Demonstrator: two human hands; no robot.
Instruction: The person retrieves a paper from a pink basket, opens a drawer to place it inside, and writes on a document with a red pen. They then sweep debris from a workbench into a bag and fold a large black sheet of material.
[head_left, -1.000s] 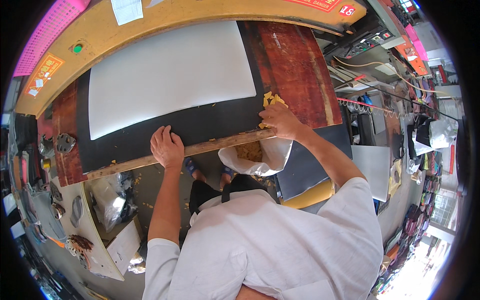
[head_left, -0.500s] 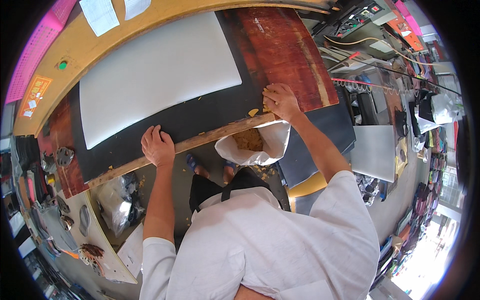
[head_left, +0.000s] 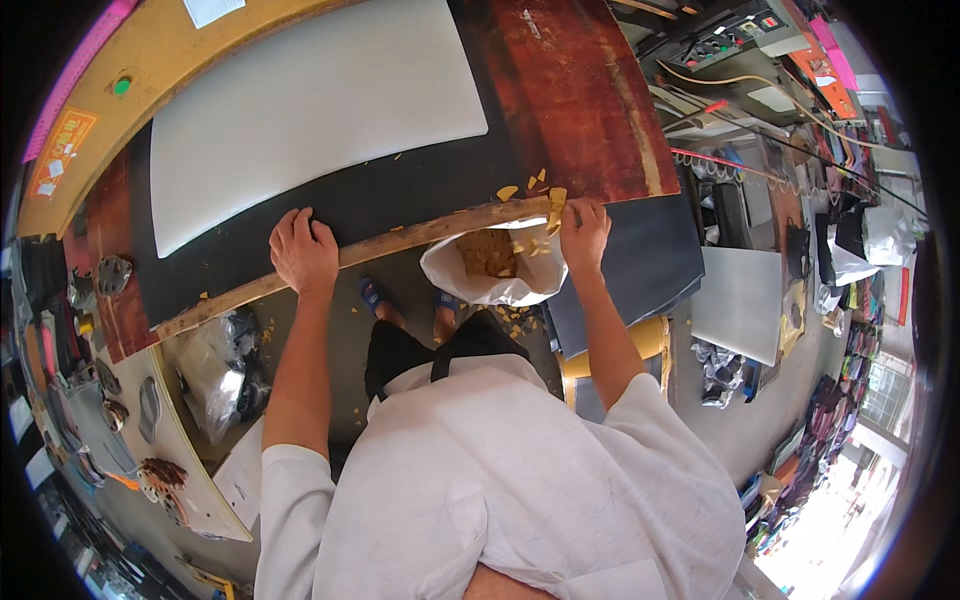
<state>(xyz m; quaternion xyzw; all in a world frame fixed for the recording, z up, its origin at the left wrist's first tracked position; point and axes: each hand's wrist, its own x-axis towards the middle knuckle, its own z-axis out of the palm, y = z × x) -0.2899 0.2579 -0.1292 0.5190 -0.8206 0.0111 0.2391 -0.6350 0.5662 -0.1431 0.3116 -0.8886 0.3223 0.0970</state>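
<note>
Clock = pic ctr, 12 = far side. L hand at 9-10, over the long brown wooden edge strip and flat black mat behind it; fingers loosely bent, nothing seen gripped. R hand at 2, by the strip's R end, fingers curled; can't tell if anything's inside. Small irregular yellow scraps: most in view sit in the open white plastic bag approx 12, just below the strip, btwn the hands. Few bits over the bag's R side: mid-drop or on its inner wall, can't tell which. Progress, my read: bulk bagged; remaining up top = a few pcs at 12-1 nr the edge, incl. a longer one just beside R hand, at its 10-11, plus odd crumbs along the mat. More bits on the grey floor at the bag's 5, not picked up. Big rectangular white sheet lies flat on the mat at 10-11, neither hand touching it.
</note>
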